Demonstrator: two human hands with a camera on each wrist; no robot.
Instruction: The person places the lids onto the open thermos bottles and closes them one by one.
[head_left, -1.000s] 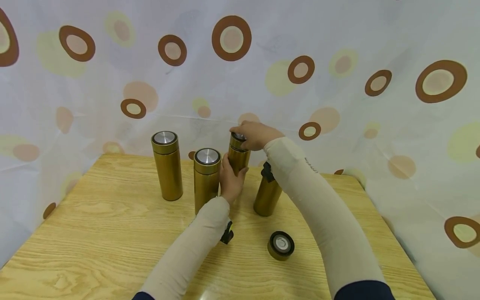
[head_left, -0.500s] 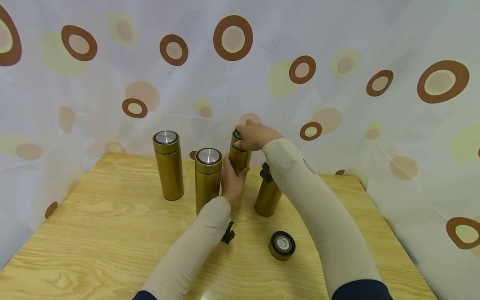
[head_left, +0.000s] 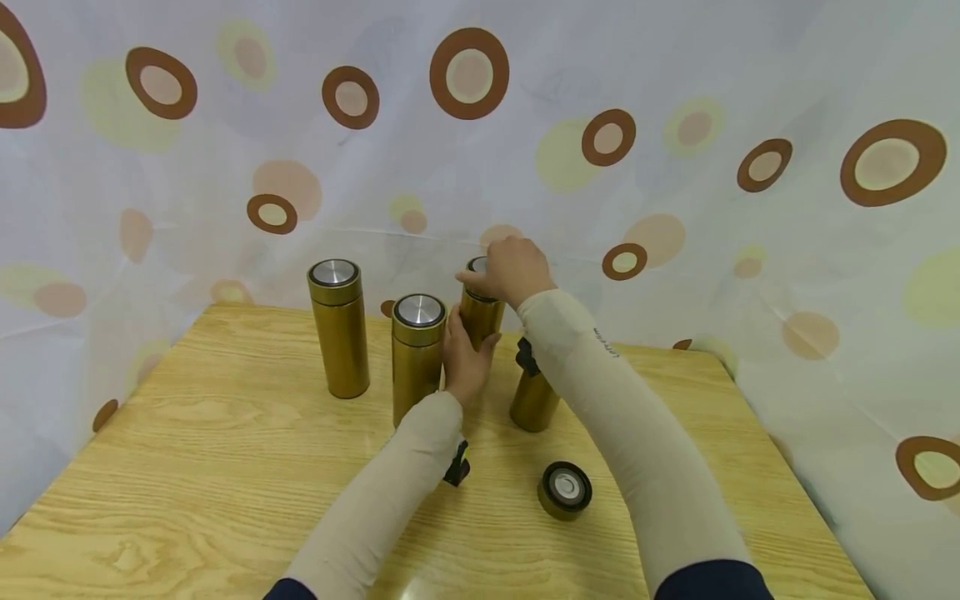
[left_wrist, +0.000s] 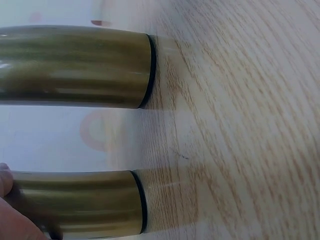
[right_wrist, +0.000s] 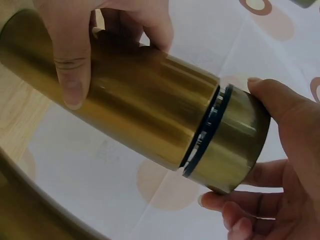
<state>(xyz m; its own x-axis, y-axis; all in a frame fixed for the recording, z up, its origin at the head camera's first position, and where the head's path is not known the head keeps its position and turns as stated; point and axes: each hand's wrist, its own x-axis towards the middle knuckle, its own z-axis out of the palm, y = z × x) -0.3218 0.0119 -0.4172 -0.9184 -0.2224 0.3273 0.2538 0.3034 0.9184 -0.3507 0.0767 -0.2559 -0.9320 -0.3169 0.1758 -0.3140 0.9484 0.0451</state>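
Observation:
A gold thermos bottle (head_left: 481, 319) stands at the back of the wooden table. My left hand (head_left: 467, 360) grips its body, thumb on one side and fingers on the other. From above, my right hand (head_left: 516, 271) holds the bottle's gold lid (right_wrist: 231, 141) between thumb and fingers. The right wrist view shows a narrow gap between lid and body, with a dark ring and a bit of shiny metal in it. Left of my left hand, close by, stands another gold thermos (head_left: 417, 358) with its lid on.
Farther left is a lidded gold thermos (head_left: 339, 342). Another gold thermos (head_left: 534, 404) stands under my right forearm, its top hidden. A loose lid (head_left: 565, 492) lies underside up on the table (head_left: 225, 467) nearer me. A patterned curtain (head_left: 675, 75) hangs behind.
My right hand has turned around the lid, and its wrist has swung left and slightly nearer me. My left hand keeps its grip on the bottle. The whole view has shifted slightly.

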